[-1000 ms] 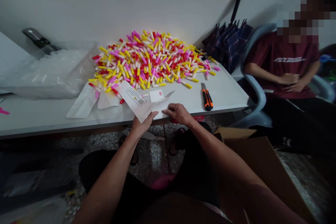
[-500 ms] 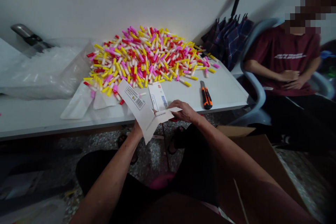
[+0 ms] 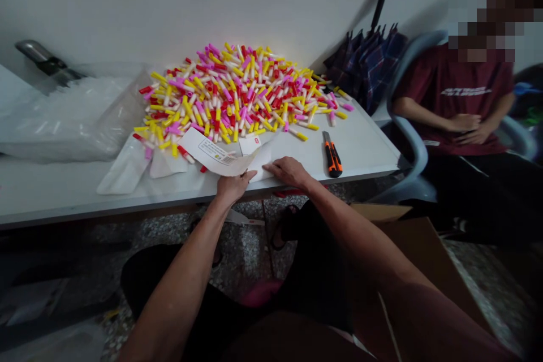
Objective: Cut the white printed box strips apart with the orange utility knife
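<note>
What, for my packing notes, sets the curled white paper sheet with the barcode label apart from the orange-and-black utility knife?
The white paper sheet is thin and curled, while the orange-and-black utility knife is a rigid tool lying flat. The left hand touches the sheet, but no hand touches the knife. Both are on the white table.

Curled white paper sheet with a barcode label against the left hand, right hand flat on a white paper piece, right at the white table's edge. Behind, huge heap of pink, yellow, red and white plastic tubes. Orange-and-black utility knife just off to the right, lol.
</note>
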Demonstrator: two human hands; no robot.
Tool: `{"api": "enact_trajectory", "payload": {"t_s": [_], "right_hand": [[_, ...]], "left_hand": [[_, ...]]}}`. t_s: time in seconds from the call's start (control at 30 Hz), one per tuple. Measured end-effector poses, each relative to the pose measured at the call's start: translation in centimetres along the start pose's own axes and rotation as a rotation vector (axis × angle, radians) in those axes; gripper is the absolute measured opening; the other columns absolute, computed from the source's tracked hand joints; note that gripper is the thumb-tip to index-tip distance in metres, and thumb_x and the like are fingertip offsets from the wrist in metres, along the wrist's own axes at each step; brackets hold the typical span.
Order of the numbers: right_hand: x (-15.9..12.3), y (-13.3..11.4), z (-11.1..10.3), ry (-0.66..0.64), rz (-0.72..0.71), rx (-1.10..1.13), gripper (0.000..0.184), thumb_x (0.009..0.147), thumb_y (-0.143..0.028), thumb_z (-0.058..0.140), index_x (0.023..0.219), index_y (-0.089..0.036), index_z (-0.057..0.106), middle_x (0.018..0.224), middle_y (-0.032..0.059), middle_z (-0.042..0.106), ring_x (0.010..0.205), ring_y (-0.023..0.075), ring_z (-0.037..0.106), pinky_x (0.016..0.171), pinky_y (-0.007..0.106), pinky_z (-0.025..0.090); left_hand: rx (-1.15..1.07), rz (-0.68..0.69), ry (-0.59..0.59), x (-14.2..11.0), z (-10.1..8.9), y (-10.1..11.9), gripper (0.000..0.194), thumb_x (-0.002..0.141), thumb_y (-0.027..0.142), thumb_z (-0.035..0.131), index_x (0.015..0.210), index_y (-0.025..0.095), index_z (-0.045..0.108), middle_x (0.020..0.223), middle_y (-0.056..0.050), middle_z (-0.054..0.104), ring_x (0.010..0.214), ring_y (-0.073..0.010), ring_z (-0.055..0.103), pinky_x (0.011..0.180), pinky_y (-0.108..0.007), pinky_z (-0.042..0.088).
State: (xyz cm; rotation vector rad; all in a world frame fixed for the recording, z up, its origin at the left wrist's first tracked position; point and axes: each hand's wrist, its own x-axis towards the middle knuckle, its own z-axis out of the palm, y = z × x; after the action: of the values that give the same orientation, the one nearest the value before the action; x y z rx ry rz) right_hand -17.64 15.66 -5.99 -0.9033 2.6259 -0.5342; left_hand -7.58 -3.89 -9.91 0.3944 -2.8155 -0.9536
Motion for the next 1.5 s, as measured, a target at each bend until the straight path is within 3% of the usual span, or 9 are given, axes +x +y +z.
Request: {"api": "enact_trajectory", "payload": {"t_s": [0.27,0.57,0.7,0.83,0.97,1.1,1.23,1.33,1.5], "right_hand": [[1.5,0.0,0.8,0.017,0.111,-0.062,0.065,0.102,-0.071,0.045,0.089,-0.019,0.081,0.095,0.0115,0.080,0.080,0.0219,0.067,0.060,0.032,0.031],[1.7,-0.8,1.2,0.046,0.168,-0.109,0.063,0.101,-0.070,0.048,0.098,-0.018,0.083,0.106,0.0180,0.080,0.094,0.0298,0.072,0.073,0.035,0.047],[1.7,-1.1,1.7,0.064,0.209,-0.129,0.059,0.100,-0.068,0.051,0.100,-0.017,0.081,0.106,0.0198,0.079,0.097,0.0327,0.073,0.078,0.038,0.049],[1.1,-0.6,2.5,0.180,0.174,-0.135,0.056,0.100,-0.068,0.052,0.102,-0.018,0.077,0.102,0.0171,0.079,0.094,0.0310,0.072,0.077,0.037,0.047],[0.4,0.0,2.9,0.205,0.104,-0.104,0.054,0.098,-0.071,0.055,0.094,-0.021,0.075,0.096,0.0115,0.079,0.088,0.0265,0.070,0.073,0.034,0.044],[0.1,-0.2,3.0,0.208,0.126,-0.129,0.050,0.097,-0.069,0.058,0.094,-0.022,0.076,0.099,0.0109,0.079,0.088,0.0259,0.069,0.072,0.033,0.043],[0.0,-0.6,3.1,0.220,0.124,-0.153,0.050,0.099,-0.068,0.056,0.096,-0.023,0.076,0.106,0.0106,0.078,0.089,0.0258,0.068,0.073,0.034,0.044],[-0.2,-0.6,3.2,0.213,0.120,-0.163,0.051,0.099,-0.069,0.054,0.099,-0.022,0.074,0.105,0.0108,0.077,0.088,0.0261,0.068,0.072,0.034,0.042],[-0.5,-0.1,4.1,0.304,0.138,-0.264,0.055,0.098,-0.071,0.054,0.098,-0.018,0.070,0.104,0.0146,0.074,0.092,0.0283,0.066,0.078,0.037,0.039]], "left_hand": [[-0.005,-0.011,-0.048,0.1,-0.3,0.2,0.037,0.094,0.048,0.060,0.070,0.023,0.072,0.107,-0.006,0.077,0.105,-0.0255,0.069,0.097,-0.035,0.048],[0.043,-0.057,0.023,0.4,0.2,0.3,0.033,0.090,0.045,0.068,0.066,0.023,0.063,0.083,-0.005,0.072,0.088,-0.0255,0.067,0.084,-0.035,0.048],[0.081,-0.049,0.078,0.4,0.2,0.5,0.028,0.088,0.041,0.073,0.069,0.022,0.064,0.100,-0.006,0.069,0.092,-0.0246,0.065,0.082,-0.034,0.049],[0.104,-0.074,0.050,0.5,0.1,0.9,0.030,0.088,0.041,0.074,0.068,0.021,0.064,0.101,-0.007,0.066,0.089,-0.0244,0.064,0.081,-0.036,0.050],[0.104,-0.100,0.039,0.5,0.0,1.2,0.030,0.089,0.041,0.073,0.068,0.021,0.065,0.102,-0.008,0.066,0.091,-0.0256,0.064,0.085,-0.037,0.050],[0.077,-0.096,0.084,-0.2,0.1,0.9,0.019,0.088,0.037,0.075,0.091,0.019,0.068,0.113,-0.011,0.065,0.103,-0.0287,0.065,0.090,-0.039,0.051],[-0.062,0.020,0.092,-0.8,0.1,0.0,0.037,0.088,0.035,0.076,0.120,0.021,0.064,0.122,-0.009,0.065,0.095,-0.0234,0.067,0.091,-0.037,0.052],[-0.071,-0.053,0.084,-0.8,0.1,0.0,0.048,0.084,0.036,0.081,0.124,0.019,0.061,0.127,-0.011,0.064,0.091,-0.0231,0.067,0.092,-0.039,0.052],[-0.011,-0.124,0.070,-0.8,-0.5,1.2,0.049,0.082,0.033,0.084,0.122,0.018,0.060,0.130,-0.013,0.063,0.115,-0.0295,0.065,0.100,-0.040,0.050]]}}
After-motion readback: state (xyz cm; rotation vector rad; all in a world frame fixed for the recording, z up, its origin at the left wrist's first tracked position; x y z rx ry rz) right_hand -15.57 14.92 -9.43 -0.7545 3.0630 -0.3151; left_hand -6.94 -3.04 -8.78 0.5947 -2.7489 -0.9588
